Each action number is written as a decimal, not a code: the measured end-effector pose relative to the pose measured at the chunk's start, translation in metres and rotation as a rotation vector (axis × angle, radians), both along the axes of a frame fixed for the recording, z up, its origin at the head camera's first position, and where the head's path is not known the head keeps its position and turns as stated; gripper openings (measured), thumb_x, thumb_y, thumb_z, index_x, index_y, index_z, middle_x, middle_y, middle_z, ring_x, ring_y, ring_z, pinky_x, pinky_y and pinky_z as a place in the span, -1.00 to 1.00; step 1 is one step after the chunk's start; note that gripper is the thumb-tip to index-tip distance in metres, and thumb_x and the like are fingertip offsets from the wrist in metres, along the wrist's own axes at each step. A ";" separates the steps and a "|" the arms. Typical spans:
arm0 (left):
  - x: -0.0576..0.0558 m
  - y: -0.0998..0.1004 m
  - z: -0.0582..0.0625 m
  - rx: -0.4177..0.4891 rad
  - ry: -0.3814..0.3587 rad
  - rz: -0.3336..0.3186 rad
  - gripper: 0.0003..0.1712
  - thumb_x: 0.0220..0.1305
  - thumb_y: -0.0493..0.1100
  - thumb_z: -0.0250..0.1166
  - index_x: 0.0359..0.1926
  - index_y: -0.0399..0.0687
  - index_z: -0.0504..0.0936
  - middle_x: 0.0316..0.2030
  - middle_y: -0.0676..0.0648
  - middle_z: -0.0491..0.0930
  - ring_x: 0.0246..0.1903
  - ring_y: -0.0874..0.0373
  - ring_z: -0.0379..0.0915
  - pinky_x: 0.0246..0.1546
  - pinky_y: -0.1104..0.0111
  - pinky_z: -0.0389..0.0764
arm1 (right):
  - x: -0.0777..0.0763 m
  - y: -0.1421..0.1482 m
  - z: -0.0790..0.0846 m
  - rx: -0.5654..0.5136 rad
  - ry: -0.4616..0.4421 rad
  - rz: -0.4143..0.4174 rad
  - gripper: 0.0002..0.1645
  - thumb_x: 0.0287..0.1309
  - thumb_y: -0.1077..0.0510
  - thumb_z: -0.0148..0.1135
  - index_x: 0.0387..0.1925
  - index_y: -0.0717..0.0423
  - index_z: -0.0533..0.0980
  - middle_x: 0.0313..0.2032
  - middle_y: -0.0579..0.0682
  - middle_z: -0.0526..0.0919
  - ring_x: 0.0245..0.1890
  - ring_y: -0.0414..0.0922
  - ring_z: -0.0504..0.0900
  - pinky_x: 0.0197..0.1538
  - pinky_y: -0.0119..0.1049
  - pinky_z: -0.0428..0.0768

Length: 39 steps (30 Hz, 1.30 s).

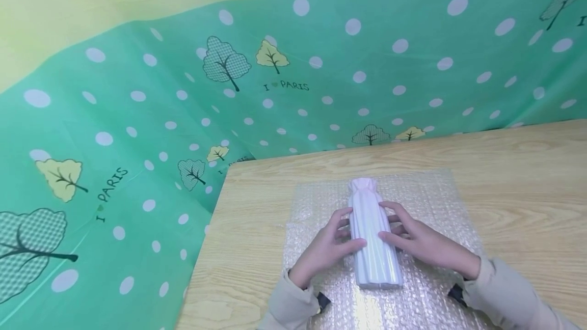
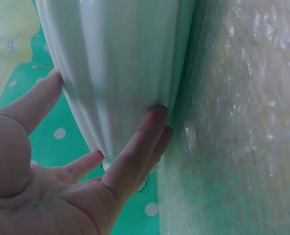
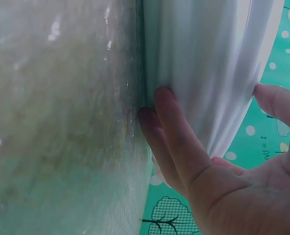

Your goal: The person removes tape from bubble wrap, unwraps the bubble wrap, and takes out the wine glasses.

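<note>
A pale, ribbed vase (image 1: 373,241) with a pinched neck lies on its side on a sheet of bubble wrap (image 1: 321,202), its neck toward the far edge of the table. From the left, my left hand (image 1: 324,246) touches it with spread fingers and thumb; the left wrist view shows those fingertips (image 2: 157,115) against the ribs, the palm apart. On the other side, my right hand (image 1: 419,241) rests its thumb and fingertips on the vase likewise. In the right wrist view, its fingers (image 3: 177,127) are fairly straight along the vase's lower side.
The bubble wrap lies flat on a light wooden table (image 1: 527,182), extending beyond the vase on every visible side. A green, dotted curtain (image 1: 321,85) with printed trees hangs behind the table and to its left. Dark straps (image 1: 322,301) show near both sleeves.
</note>
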<state>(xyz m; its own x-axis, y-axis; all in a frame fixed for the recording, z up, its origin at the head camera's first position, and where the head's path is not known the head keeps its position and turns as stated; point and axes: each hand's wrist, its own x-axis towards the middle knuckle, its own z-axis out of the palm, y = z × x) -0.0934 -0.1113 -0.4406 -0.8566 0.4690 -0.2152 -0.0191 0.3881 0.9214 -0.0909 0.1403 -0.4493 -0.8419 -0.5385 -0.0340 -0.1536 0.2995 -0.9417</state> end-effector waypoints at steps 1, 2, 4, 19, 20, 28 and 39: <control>0.000 0.000 0.000 0.003 -0.005 0.002 -0.13 0.30 0.06 0.35 0.50 0.31 0.08 0.38 -0.25 0.31 0.25 -0.14 0.44 0.06 0.30 0.65 | 0.000 0.000 0.000 0.001 0.000 -0.001 -0.19 0.44 -0.02 0.10 0.49 0.09 -0.08 0.17 0.47 0.42 0.12 0.31 0.54 -0.02 -0.16 0.73; 0.000 0.000 0.000 0.019 -0.019 0.004 -0.13 0.30 0.05 0.35 0.50 0.32 0.08 0.37 -0.26 0.31 0.24 -0.14 0.45 0.05 0.29 0.66 | 0.000 0.000 0.000 -0.001 0.001 -0.002 -0.19 0.44 -0.01 0.10 0.48 0.09 -0.07 0.17 0.47 0.42 0.12 0.31 0.54 -0.02 -0.16 0.73; 0.000 0.001 0.000 0.052 -0.053 0.011 -0.14 0.30 0.03 0.36 0.49 0.34 0.09 0.36 -0.28 0.32 0.21 -0.11 0.48 0.01 0.29 0.68 | 0.001 -0.001 0.000 -0.006 -0.004 -0.005 -0.19 0.44 -0.01 0.11 0.48 0.09 -0.07 0.17 0.47 0.42 0.13 0.31 0.53 -0.02 -0.19 0.73; 0.003 0.003 0.003 0.093 -0.100 0.039 -0.15 0.29 -0.01 0.36 0.48 0.27 0.11 0.28 -0.30 0.38 0.13 -0.04 0.54 -0.04 0.30 0.71 | 0.001 -0.001 0.004 0.001 -0.006 -0.015 -0.20 0.43 -0.02 0.12 0.48 0.09 -0.04 0.17 0.46 0.44 0.13 0.30 0.54 -0.01 -0.12 0.72; 0.003 0.003 0.003 0.092 -0.099 0.041 -0.15 0.29 -0.01 0.36 0.48 0.27 0.11 0.28 -0.30 0.37 0.14 -0.05 0.54 -0.03 0.30 0.70 | 0.001 -0.001 0.004 0.002 -0.007 -0.017 -0.19 0.43 -0.03 0.12 0.48 0.09 -0.04 0.17 0.46 0.44 0.12 0.30 0.55 -0.01 -0.12 0.72; 0.005 0.003 0.007 0.104 -0.081 0.054 -0.13 0.27 -0.02 0.38 0.48 0.26 0.10 0.30 -0.31 0.36 0.16 -0.07 0.51 -0.04 0.30 0.71 | 0.003 -0.001 0.006 -0.009 0.024 -0.026 -0.17 0.39 0.00 0.17 0.48 0.08 -0.02 0.19 0.48 0.42 0.12 0.30 0.55 -0.03 -0.18 0.73; 0.007 0.003 0.015 0.082 -0.017 0.076 -0.13 0.23 0.00 0.41 0.45 0.38 0.14 0.30 -0.24 0.39 0.17 -0.06 0.50 0.02 0.27 0.67 | 0.005 -0.002 0.013 -0.038 0.055 -0.057 -0.06 0.35 0.00 0.22 0.54 0.06 -0.08 0.23 0.44 0.40 0.13 0.26 0.56 0.00 -0.23 0.72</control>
